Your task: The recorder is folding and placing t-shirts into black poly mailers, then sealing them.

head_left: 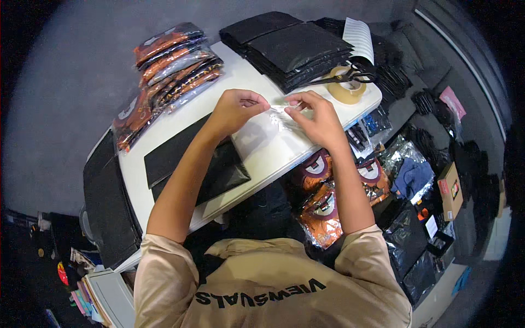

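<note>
Over the white table (262,158), my left hand (240,111) and my right hand (317,116) face each other, fingertips pinched close together. Between them is a small shiny whitish piece (277,113), too small and bright to name. The left fingers are closed on one side of it, and the right thumb and fingers curl in at the other. Under my left forearm lies a flat black plastic mailing bag (224,172). Scissors (342,77) with black handles rest across a roll of tape (350,94) to the right of my right hand.
A pile of black mailing bags (290,46) covers the table's far end, beside a curled printed sheet (359,41). Orange garments in clear bags (175,71) are stacked at the far left. More bagged garments (325,202) and a cardboard box (450,191) lie beyond the table's right edge.
</note>
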